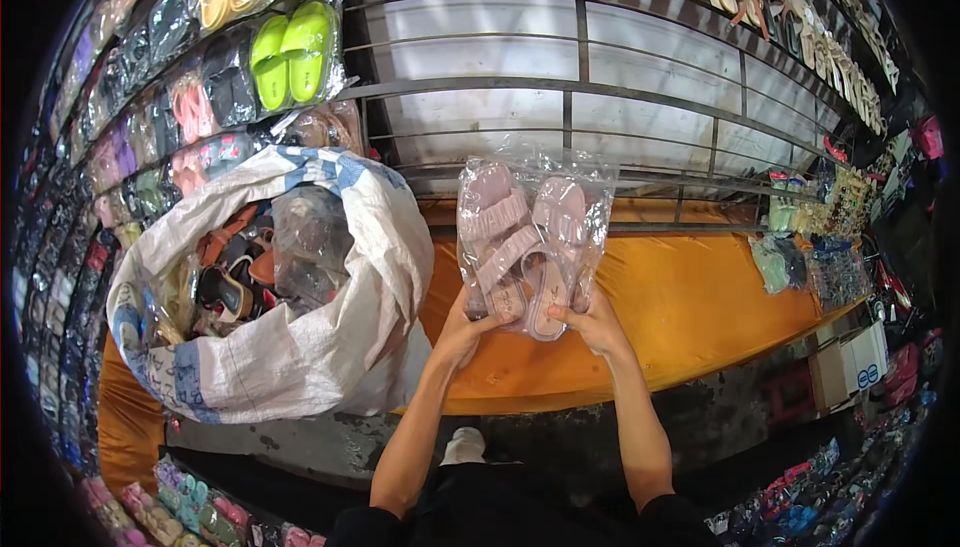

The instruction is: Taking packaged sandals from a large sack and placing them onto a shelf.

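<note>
Between my two hands is a clear plastic bag holding pink strappy slide sandals (510,254), heel ends toward me. My left hand (469,329) grips the bag's lower left corner, thumb over one insole. On the lower right, my right hand (592,325) pinches it the same way. Behind the bag spreads an orange cloth-covered counter (667,307). To the left stands a wide-mouthed white and blue woven sack (300,367). Inside the sack lie bagged shoes (311,239) and loose sandals with orange straps (225,239).
A dark metal rack (480,85) with thin rails rises behind the counter. Bagged lime green slides (292,55) hang at its left among many other shoes. Pale sandals (832,59) line the upper right shelf. A cardboard box (851,367) stands at the right.
</note>
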Action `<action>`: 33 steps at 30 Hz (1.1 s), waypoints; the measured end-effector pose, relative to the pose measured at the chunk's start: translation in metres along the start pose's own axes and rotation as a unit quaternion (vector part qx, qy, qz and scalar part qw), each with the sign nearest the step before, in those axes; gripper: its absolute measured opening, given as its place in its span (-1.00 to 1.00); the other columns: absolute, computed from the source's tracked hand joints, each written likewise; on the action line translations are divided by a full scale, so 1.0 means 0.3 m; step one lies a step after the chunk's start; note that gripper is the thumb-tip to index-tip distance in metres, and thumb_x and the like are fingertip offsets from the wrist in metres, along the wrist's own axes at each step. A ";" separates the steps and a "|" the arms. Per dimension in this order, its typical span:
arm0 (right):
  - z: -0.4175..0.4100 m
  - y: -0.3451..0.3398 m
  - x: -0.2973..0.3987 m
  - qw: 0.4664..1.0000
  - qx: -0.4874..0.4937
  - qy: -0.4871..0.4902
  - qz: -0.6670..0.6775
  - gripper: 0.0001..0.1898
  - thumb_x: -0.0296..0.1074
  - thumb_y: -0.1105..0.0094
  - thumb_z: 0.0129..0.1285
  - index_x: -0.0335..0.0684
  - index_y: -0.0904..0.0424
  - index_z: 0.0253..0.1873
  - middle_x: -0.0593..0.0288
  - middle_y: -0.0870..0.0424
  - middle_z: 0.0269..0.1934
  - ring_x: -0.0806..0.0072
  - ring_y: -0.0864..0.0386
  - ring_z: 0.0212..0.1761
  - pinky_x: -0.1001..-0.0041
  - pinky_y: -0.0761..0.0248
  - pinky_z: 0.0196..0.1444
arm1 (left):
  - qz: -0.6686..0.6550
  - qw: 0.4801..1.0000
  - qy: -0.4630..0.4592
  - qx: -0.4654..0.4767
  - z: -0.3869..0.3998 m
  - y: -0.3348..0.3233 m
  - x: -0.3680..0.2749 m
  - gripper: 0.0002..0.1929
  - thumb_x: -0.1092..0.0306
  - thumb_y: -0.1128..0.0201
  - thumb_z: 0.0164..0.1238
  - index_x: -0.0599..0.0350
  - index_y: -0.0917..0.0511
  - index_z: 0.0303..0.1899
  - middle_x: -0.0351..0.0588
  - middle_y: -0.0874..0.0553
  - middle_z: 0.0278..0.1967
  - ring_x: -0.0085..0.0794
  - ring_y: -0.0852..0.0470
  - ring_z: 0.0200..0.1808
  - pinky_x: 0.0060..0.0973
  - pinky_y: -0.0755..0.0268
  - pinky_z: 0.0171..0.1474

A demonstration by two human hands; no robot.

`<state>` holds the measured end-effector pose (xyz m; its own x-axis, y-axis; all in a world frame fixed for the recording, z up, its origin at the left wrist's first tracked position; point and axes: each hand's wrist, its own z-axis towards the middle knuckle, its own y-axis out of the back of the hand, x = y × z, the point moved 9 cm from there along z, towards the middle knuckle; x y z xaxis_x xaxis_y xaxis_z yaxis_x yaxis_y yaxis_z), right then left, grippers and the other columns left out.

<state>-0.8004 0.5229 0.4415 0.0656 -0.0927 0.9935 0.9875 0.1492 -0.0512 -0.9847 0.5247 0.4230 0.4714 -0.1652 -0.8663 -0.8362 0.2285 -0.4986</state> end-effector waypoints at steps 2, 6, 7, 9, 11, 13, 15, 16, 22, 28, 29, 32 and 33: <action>0.045 -0.001 -0.026 0.999 0.006 -0.024 0.024 -0.34 -0.51 -0.32 0.13 -0.36 -0.21 0.31 0.13 -0.48 0.13 0.43 -0.44 0.14 0.43 -0.30 0.19 | 0.017 1.000 0.000 0.016 0.053 0.019 0.019 -0.20 0.62 -0.40 0.01 0.21 -0.16 0.31 -0.01 -0.42 0.18 -0.30 -0.42 0.21 -0.38 -0.30 0.25; 0.142 -0.013 -0.053 0.997 0.030 -0.049 0.055 -0.30 -0.48 -0.33 0.13 -0.34 -0.17 0.35 0.12 -0.46 0.17 0.43 -0.39 0.19 0.42 -0.26 0.23 | 0.039 0.999 0.023 0.024 0.154 0.056 0.042 -0.12 0.65 -0.42 -0.06 0.17 -0.10 0.34 -0.02 -0.39 0.21 -0.28 -0.38 0.25 -0.33 -0.24 0.30; 0.171 -0.003 -0.065 0.997 0.026 -0.050 0.049 -0.30 -0.48 -0.33 0.13 -0.34 -0.17 0.35 0.12 -0.46 0.17 0.43 -0.39 0.19 0.42 -0.26 0.23 | 0.033 0.999 0.024 0.028 0.183 0.063 0.041 -0.12 0.65 -0.42 -0.06 0.17 -0.10 0.34 -0.02 -0.39 0.21 -0.28 -0.38 0.25 -0.33 -0.24 0.30; 0.226 -0.017 -0.074 0.995 0.056 -0.054 0.059 -0.30 -0.48 -0.33 0.15 -0.32 -0.17 0.35 0.12 -0.46 0.17 0.42 -0.40 0.19 0.42 -0.27 0.22 | 0.006 0.999 0.012 0.052 0.234 0.072 0.028 -0.14 0.69 -0.37 -0.04 0.14 -0.11 0.34 -0.03 -0.45 0.17 -0.28 -0.43 0.21 -0.33 -0.29 0.25; 0.281 -0.008 -0.054 0.994 0.061 -0.064 0.064 -0.32 -0.48 -0.31 0.16 -0.29 -0.18 0.35 0.14 -0.46 0.17 0.42 -0.40 0.18 0.41 -0.27 0.23 | -0.013 0.998 0.006 0.062 0.298 0.086 0.022 -0.19 0.65 -0.36 -0.02 0.17 -0.14 0.32 -0.04 -0.47 0.15 -0.32 -0.46 0.19 -0.36 -0.33 0.21; 0.319 0.016 -0.087 0.985 0.047 -0.154 0.065 -0.34 -0.48 -0.31 0.17 -0.29 -0.19 0.34 0.15 -0.46 0.17 0.42 -0.42 0.16 0.40 -0.28 0.22 | -0.032 0.997 0.007 0.063 0.345 0.096 0.014 -0.24 0.62 -0.36 0.00 0.21 -0.20 0.29 -0.04 -0.51 0.12 -0.34 -0.48 0.17 -0.38 -0.32 0.21; 0.359 0.022 -0.096 0.986 0.047 -0.132 0.092 -0.33 -0.48 -0.32 0.16 -0.30 -0.19 0.34 0.15 -0.46 0.17 0.42 -0.43 0.15 0.41 -0.30 0.21 | -0.018 0.997 0.001 0.071 0.384 0.096 -0.006 -0.27 0.60 -0.37 0.01 0.22 -0.23 0.27 -0.04 -0.52 0.11 -0.35 -0.49 0.16 -0.40 -0.32 0.21; 0.379 0.030 -0.091 0.986 0.047 -0.106 0.122 -0.32 -0.47 -0.33 0.15 -0.30 -0.19 0.34 0.16 -0.46 0.17 0.42 -0.44 0.14 0.41 -0.31 0.19 | -0.001 0.997 -0.007 0.079 0.399 0.089 -0.013 -0.30 0.58 -0.39 0.01 0.23 -0.26 0.25 -0.04 -0.54 0.10 -0.35 -0.50 0.16 -0.41 -0.32 0.21; 0.498 0.131 -0.159 1.000 0.012 -0.019 0.001 -0.38 -0.47 -0.38 0.09 -0.35 -0.30 0.25 0.15 -0.55 0.07 0.45 -0.49 0.08 0.43 -0.37 0.12 | 0.010 1.000 0.013 0.017 0.473 0.104 0.029 -0.39 0.52 -0.38 0.08 0.25 -0.33 0.21 -0.04 -0.56 0.08 -0.35 -0.50 0.16 -0.40 -0.28 0.23; 0.558 0.165 -0.245 0.998 0.037 -0.037 -0.016 -0.45 -0.54 -0.38 0.04 -0.37 -0.39 0.16 0.15 -0.60 -0.01 0.45 -0.54 0.01 0.44 -0.40 0.08 | 0.011 0.999 0.029 -0.021 0.534 0.168 0.140 -0.39 0.52 -0.33 0.09 0.27 -0.32 0.22 -0.03 -0.56 0.07 -0.34 -0.49 0.13 -0.35 -0.26 0.22; 0.574 0.165 -0.267 0.998 0.047 -0.044 -0.027 -0.45 -0.56 -0.38 0.04 -0.37 -0.39 0.16 0.15 -0.61 -0.01 0.45 -0.54 0.00 0.44 -0.41 0.07 | 0.014 0.999 0.019 -0.032 0.554 0.195 0.145 -0.39 0.52 -0.33 0.09 0.27 -0.32 0.22 -0.03 -0.56 0.07 -0.34 -0.49 0.13 -0.35 -0.26 0.22; 0.628 0.185 -0.318 0.997 0.060 -0.037 -0.015 -0.45 -0.59 -0.38 0.02 -0.38 -0.40 0.15 0.13 -0.61 0.00 0.45 -0.54 0.02 0.44 -0.40 0.08 | 0.013 0.996 0.038 -0.080 0.574 0.227 0.192 -0.39 0.56 -0.31 0.04 0.28 -0.34 0.20 -0.03 -0.58 0.03 -0.35 -0.50 0.11 -0.38 -0.27 0.21; 0.656 0.183 -0.316 0.998 0.059 -0.026 -0.003 -0.46 -0.59 -0.38 0.01 -0.38 -0.41 0.15 0.13 -0.60 0.01 0.45 -0.54 0.02 0.44 -0.40 0.09 | 0.035 0.995 0.013 -0.097 0.597 0.223 0.166 -0.38 0.58 -0.31 0.00 0.28 -0.34 0.20 -0.04 -0.58 0.03 -0.35 -0.51 0.09 -0.39 -0.28 0.20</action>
<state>-0.7805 0.7336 0.3643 0.0480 -0.0425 0.9979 0.9638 0.2644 -0.0351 -0.9669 0.7037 0.3409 0.4046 -0.1809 -0.8964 -0.9063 0.0520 -0.4195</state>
